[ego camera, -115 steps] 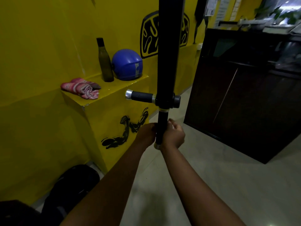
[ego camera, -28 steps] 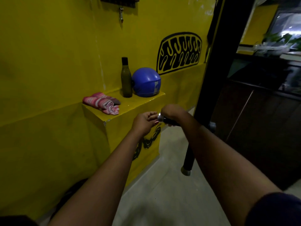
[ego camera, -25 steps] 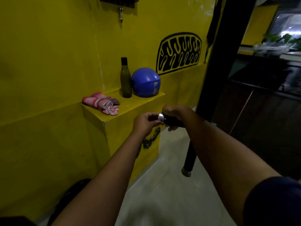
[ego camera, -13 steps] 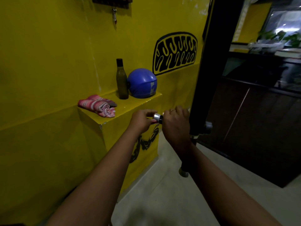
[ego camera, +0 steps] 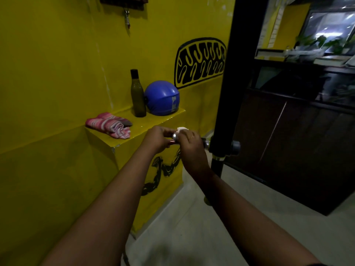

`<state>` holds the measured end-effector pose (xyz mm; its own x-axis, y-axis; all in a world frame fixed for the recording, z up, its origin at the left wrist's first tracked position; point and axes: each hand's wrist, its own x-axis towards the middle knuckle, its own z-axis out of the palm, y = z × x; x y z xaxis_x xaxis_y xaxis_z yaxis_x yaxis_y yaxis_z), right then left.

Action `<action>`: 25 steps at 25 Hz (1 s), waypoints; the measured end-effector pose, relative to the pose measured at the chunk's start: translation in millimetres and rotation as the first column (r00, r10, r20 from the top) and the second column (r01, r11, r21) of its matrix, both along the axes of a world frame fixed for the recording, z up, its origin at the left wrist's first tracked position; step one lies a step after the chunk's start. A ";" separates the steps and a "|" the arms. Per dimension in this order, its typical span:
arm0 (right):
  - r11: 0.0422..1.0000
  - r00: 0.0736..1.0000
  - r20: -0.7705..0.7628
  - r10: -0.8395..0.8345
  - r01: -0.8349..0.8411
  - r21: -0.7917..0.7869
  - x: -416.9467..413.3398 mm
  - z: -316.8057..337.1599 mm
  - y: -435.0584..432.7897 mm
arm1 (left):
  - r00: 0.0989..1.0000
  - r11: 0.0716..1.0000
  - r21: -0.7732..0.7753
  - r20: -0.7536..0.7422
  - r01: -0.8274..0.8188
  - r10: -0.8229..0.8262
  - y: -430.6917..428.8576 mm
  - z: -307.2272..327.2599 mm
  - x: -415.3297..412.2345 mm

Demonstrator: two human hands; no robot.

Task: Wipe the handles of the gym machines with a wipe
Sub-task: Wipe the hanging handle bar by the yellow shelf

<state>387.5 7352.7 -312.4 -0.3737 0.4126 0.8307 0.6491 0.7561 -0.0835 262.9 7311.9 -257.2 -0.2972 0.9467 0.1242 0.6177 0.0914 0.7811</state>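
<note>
The wipe now shows above the right hand, clamped round the handle, while the left hand seems to pinch its end, so this handle's wiping is underway.

Shelf: a yellow-painted block jutted from the yellow wall, its top flat and level, with a black drawing of a flexed arm on its front face.
Towel: a pink striped towel lay folded and rumpled at the shelf's left end, close to the front edge.
Bottle: a dark bottle stood upright toward the back, well apart from the towel.
Helmet: a blue helmet sat just right of the bottle, by the shelf's right end.
Floor: a pale, smooth floor ran below, meeting the block's base.
Cabinet: a dark cabinet stood on the floor to the right.
</note>
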 end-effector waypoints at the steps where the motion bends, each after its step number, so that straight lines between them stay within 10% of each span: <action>1: 0.992 0.996 0.068 0.054 -0.061 0.109 12.8 -11.5 0.9 | 0.999 0.999 -0.024 -0.021 0.028 -0.029 -0.7 1.0 -0.4; 6: 0.918 0.966 0.215 0.146 -0.213 0.333 29.1 -12.9 8.1 | 0.980 0.995 -0.086 -0.186 0.051 -0.067 11.3 8.3 6.2; 9: 0.969 0.919 0.386 0.084 -0.166 0.184 24.3 -46.4 19.0 | 0.986 0.996 -0.083 -0.165 0.016 -0.030 11.6 12.2 7.1; 12: 0.909 0.967 -0.218 -0.130 0.029 -0.416 16.5 -58.1 6.4 | 0.978 0.998 -0.068 -0.208 -0.006 -0.008 8.0 12.3 9.7; 14: 0.529 0.614 -0.686 -0.390 -0.461 -0.713 -5.7 -31.1 -12.2 | 0.971 0.998 -0.046 -0.237 -0.032 0.020 7.9 10.2 12.4; 16: 0.252 0.090 -0.780 -0.619 -0.918 -0.306 -25.5 -8.2 -18.9 | 0.966 0.998 -0.033 -0.253 -0.061 0.051 11.6 6.9 14.1; 17: 0.191 0.014 -0.740 -0.672 -0.963 -0.192 -27.3 -3.7 -20.0 | 0.961 0.996 -0.027 -0.268 -0.081 0.071 13.3 5.0 14.4; 22: -0.139 0.206 -0.737 -0.643 -0.979 -0.152 -15.5 -8.3 -2.8 | 0.944 0.988 -0.001 -0.297 -0.152 0.145 17.0 -1.7 11.8; 25: -0.128 0.420 -0.756 -0.502 -0.900 -0.416 -8.7 -13.9 -0.8 | 0.936 0.982 0.010 -0.301 -0.189 0.183 19.1 -4.1 11.2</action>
<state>378.8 7352.0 -326.3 -0.4354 0.8454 -0.3093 -0.4173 -0.4940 -0.7628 274.2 7331.0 -261.3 -0.4202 0.8810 0.2176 0.7932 0.2401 0.5597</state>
